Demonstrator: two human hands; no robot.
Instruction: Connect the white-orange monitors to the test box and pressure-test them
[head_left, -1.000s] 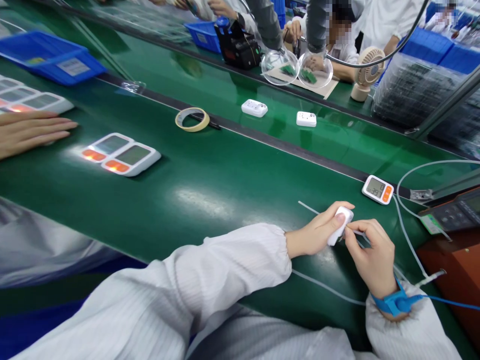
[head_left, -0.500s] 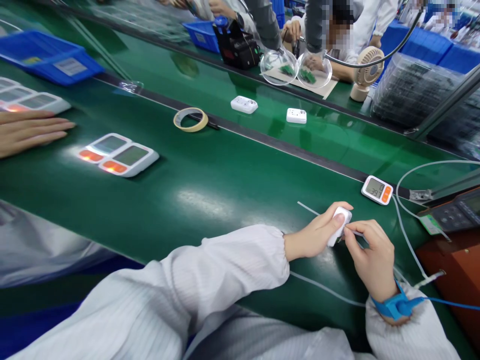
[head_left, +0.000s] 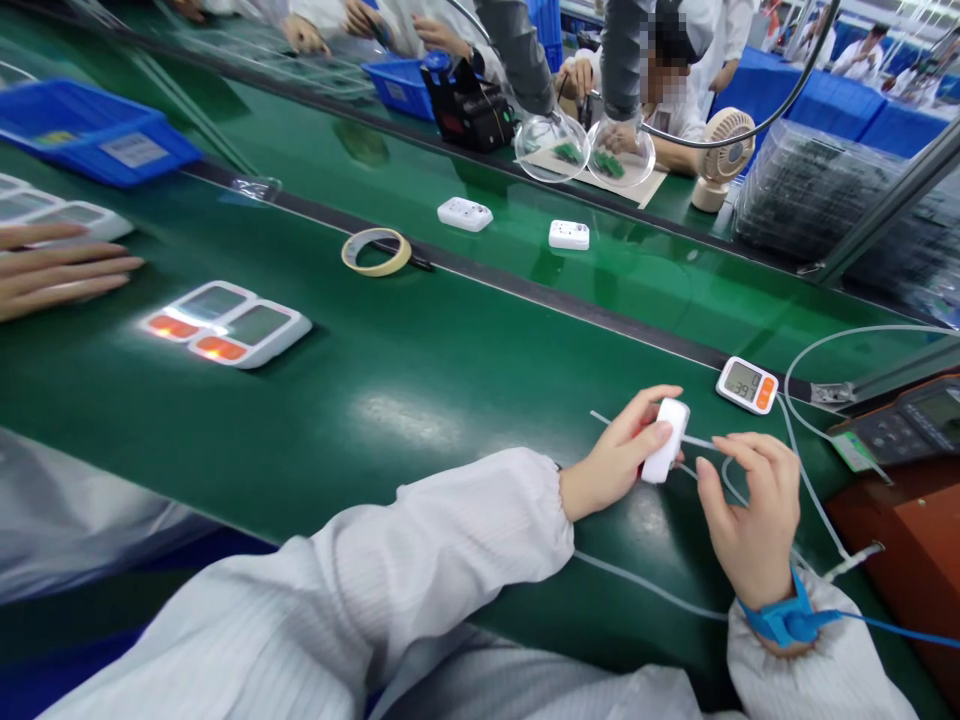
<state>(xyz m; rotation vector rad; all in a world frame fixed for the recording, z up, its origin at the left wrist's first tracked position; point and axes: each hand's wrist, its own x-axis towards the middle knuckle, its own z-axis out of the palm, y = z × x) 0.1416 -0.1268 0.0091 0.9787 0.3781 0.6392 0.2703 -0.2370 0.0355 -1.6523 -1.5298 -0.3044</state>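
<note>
A small white device [head_left: 666, 441] is gripped in my left hand [head_left: 616, 455], thumb across its face, above the green work surface. My right hand [head_left: 752, 512], with a blue wrist strap [head_left: 787, 612], is just to the right of it. Its thumb and fingers are apart, with nothing between them, close to a thin pale tube [head_left: 699, 441]. Further back, a white device with orange buttons [head_left: 748, 385] and a lit display lies by the dark rail. Two similar devices [head_left: 251, 325] with orange buttons lie side by side at the left.
A tape roll [head_left: 376, 252] and a pen are at the rail. Two white devices [head_left: 465, 214] [head_left: 569, 235] lie beyond it. A blue bin [head_left: 96, 132] and another person's hand [head_left: 66, 270] are at left, an orange-brown box [head_left: 900, 545] at right.
My right hand has let go beside the white device, its fingers spreading and moving slightly right. In my left hand the device has turned. The white devices beyond the rail have shifted left in view.
</note>
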